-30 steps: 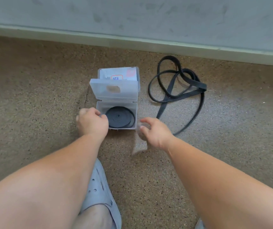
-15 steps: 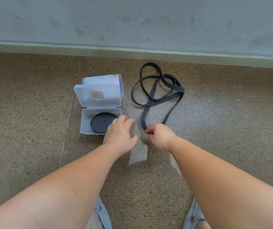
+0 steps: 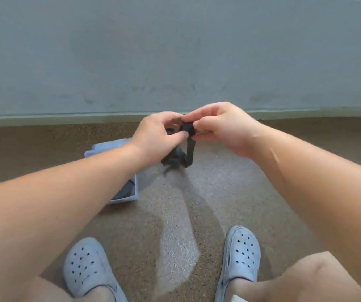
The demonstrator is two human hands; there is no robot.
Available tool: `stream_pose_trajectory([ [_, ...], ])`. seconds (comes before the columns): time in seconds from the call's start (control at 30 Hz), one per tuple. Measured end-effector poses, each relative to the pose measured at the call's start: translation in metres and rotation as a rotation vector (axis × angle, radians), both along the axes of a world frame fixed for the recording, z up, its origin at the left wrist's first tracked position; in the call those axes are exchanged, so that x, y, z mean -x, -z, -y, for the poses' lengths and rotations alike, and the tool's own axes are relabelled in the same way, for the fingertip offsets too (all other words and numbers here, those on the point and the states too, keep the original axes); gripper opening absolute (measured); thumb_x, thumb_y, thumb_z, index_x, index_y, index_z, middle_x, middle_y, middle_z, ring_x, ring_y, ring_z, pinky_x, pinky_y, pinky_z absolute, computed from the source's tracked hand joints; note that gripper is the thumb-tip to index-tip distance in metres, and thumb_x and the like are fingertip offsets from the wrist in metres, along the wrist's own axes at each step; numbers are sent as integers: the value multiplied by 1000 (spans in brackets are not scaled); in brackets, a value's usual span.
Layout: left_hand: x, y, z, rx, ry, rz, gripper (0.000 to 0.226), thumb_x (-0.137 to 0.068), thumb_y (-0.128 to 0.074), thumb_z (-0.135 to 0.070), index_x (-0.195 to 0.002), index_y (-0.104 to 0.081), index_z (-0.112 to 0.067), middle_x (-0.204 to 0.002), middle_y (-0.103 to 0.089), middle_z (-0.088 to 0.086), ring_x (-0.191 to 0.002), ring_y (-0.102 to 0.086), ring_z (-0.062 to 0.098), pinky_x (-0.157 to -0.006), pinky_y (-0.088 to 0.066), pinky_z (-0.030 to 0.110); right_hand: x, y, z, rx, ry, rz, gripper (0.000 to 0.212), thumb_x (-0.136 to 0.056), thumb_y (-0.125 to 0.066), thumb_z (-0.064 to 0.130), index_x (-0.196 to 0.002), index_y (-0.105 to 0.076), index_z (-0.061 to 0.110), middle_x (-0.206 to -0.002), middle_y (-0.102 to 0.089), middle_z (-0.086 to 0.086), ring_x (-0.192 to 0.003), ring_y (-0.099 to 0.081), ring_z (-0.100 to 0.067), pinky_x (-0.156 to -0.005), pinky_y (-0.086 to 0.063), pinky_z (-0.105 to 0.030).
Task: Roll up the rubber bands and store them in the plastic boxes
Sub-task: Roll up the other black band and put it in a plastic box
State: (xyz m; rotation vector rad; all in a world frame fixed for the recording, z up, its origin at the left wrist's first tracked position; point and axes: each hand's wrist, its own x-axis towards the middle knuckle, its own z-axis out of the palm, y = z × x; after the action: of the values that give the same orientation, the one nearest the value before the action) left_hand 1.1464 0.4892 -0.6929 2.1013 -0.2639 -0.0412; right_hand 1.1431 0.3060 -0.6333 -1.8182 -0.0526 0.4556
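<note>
Left hand (image 3: 156, 136) and right hand (image 3: 223, 127) pinch rubber band (image 3: 188, 130) between them.

Left forearm (image 3: 77, 182) hides most of the plastic box (image 3: 123, 199); rubber band (image 3: 190, 152) blurred

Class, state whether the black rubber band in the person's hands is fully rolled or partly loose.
Partly loose: the left hand and right hand pinch a small coil of the rubber band; the rest hangs down.

Grey wall (image 3: 175, 51) fills upper half, scuffed and smudged low down. Pale grey-green skirting (image 3: 44, 119) along its base. Brown speckled floor (image 3: 240, 182), bright light patch (image 3: 175, 236) at centre, soft shadows flanking it.
</note>
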Motion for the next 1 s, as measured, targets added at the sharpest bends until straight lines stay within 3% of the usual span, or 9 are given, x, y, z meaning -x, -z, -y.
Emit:
stream_pose_trajectory([
  [0.07,8,-44,3,172,2,38,32,-78,-74,-26,-109,-72,-21,-105,-76,-4,-104,-71,11,-98,-54,39,11,-46,11,-135,-20,48,29,-93,-52,-11,-102,-73,7,-107,-75,-15,-102,-73,-25,-93,-59,-38],
  [0.13,22,-89,7,288,40,74,23,-84,-73,-16,-106,-70,-14,-102,-76,-1,-100,-72,10,-93,-55,30,29,-84,22,-258,-48,121,26,-94,-54,-9,-105,-72,6,-106,-76,-14,-101,-73,-26,-93,-58,-39],
  [0.23,52,-127,14,321,69,71,10,-90,-70,-10,-100,-72,-8,-92,-78,0,-88,-74,12,-86,-55,27,57,-106,27,-324,-36,213,20,-93,-61,-6,-105,-70,7,-98,-76,-9,-93,-75,-25,-84,-60,-35],
  [0.37,93,-112,19,334,66,-132,8,-91,-68,-5,-98,-72,-7,-94,-78,10,-92,-75,26,-86,-58,35,81,-78,22,-140,52,298,17,-87,-73,-1,-99,-71,10,-78,-65,-8,-65,-65,-14,-65,-61,-32],
  [0.47,107,-93,14,359,2,-214,9,-93,-66,0,-96,-72,-5,-92,-78,14,-81,-73,23,-81,-56,35,85,-56,19,11,51,332,16,-82,-81,8,-96,-75,12,-72,-66,-11,-63,-60,-17,-56,-53,-31],
  [0.63,103,-81,14,368,34,-296,13,-91,-68,0,-102,-71,-6,-96,-79,9,-85,-72,12,-76,-54,21,76,-42,19,54,46,308,17,-79,-84,11,-93,-74,12,-68,-68,-2,-61,-62,-15,-59,-53,-30],
  [0.8,92,-70,13,380,-24,-300,8,-91,-69,-2,-97,-68,2,-91,-77,18,-78,-68,23,-76,-54,34,71,-30,19,10,59,240,16,-80,-83,12,-95,-75,11,-80,-73,-17,-68,-68,-17,-63,-57,-32],
  [0.93,87,-65,15,399,-35,-348,4,-92,-66,-2,-94,-69,-2,-92,-76,21,-76,-66,27,-80,-56,43,66,-24,22,-12,14,191,8,-84,-79,12,-91,-77,15,-82,-75,-2,-73,-66,-9,-70,-56,-31],
  [1.0,86,-62,16,408,-25,-369,7,-93,-65,-1,-91,-70,-6,-86,-77,16,-71,-68,23,-76,-58,38,66,-21,23,-25,6,182,7,-85,-78,9,-90,-76,13,-80,-75,0,-69,-64,-6,-69,-52,-27],
])
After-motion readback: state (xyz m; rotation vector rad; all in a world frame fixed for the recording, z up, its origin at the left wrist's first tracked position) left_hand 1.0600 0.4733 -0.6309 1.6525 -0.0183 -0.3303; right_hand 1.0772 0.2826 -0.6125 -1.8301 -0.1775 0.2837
